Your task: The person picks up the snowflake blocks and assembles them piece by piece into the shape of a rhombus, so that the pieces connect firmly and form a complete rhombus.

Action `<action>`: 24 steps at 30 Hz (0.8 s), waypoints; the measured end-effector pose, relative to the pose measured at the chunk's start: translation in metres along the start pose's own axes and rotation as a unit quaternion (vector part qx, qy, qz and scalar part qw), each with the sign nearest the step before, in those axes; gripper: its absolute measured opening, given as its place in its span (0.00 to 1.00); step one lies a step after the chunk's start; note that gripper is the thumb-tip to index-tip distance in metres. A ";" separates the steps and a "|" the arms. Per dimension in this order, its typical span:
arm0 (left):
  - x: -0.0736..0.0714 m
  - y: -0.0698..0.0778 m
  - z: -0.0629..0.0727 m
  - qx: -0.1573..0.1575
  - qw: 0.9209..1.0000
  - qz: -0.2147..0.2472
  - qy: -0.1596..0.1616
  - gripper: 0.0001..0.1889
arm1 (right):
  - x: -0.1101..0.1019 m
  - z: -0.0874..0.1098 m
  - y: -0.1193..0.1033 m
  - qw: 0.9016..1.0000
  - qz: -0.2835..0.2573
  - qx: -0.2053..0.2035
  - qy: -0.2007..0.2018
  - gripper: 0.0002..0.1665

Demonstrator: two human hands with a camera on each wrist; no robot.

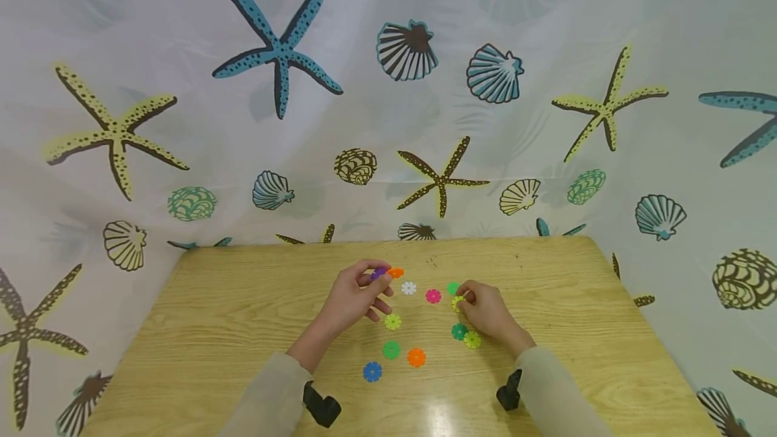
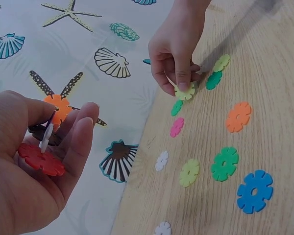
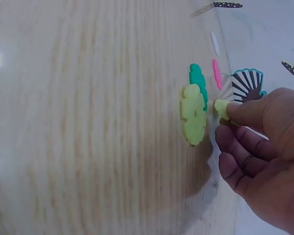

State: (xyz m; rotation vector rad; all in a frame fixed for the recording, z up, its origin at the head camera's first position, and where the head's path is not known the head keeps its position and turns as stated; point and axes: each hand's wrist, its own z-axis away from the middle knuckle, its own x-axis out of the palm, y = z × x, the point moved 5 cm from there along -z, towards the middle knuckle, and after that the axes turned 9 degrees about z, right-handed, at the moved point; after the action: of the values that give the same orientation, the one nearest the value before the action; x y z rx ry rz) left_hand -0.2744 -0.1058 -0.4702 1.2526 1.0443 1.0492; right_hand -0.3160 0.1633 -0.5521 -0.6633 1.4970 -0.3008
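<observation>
My left hand (image 1: 355, 294) is raised at the middle of the table, holding a small cluster of joined snowflake discs. In the head view a purple disc (image 1: 379, 273) and an orange disc (image 1: 396, 273) of it show; the left wrist view adds a red disc (image 2: 41, 160) and a white disc (image 2: 46, 138), partly behind the fingers. With thumb and fingertips my right hand (image 1: 490, 312) pinches a yellow snowflake disc (image 3: 222, 108). Close by that hand are a light green disc (image 1: 453, 288), a dark green disc (image 1: 458, 332) and a yellow-green disc (image 1: 472, 340).
On the wooden table (image 1: 243, 329) between the hands lie a white disc (image 1: 409, 288), a pink disc (image 1: 433, 296), a yellow disc (image 1: 393, 322), a green disc (image 1: 391, 350), an orange disc (image 1: 416, 357) and a blue disc (image 1: 373, 371). A patterned curtain (image 1: 376, 113) hangs behind.
</observation>
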 end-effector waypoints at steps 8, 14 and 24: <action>-0.002 0.000 -0.002 0.006 1.000 -0.005 -0.005 0.18 | -0.010 -0.005 -0.010 0.999 -0.033 -0.001 0.015 0.08; -0.002 0.002 -0.002 0.010 1.000 -0.010 -0.006 0.18 | -0.018 -0.005 -0.024 0.998 -0.066 -0.009 0.022 0.08; -0.002 0.005 -0.001 0.010 1.000 -0.016 0.000 0.18 | -0.030 -0.003 -0.050 0.990 -0.133 -0.039 0.016 0.12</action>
State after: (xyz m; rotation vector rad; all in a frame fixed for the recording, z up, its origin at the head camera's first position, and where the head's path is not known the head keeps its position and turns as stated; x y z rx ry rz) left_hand -0.2763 -0.1068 -0.4656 1.2479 1.0740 1.0166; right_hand -0.3112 0.1400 -0.4991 -0.9275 1.4574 -0.4606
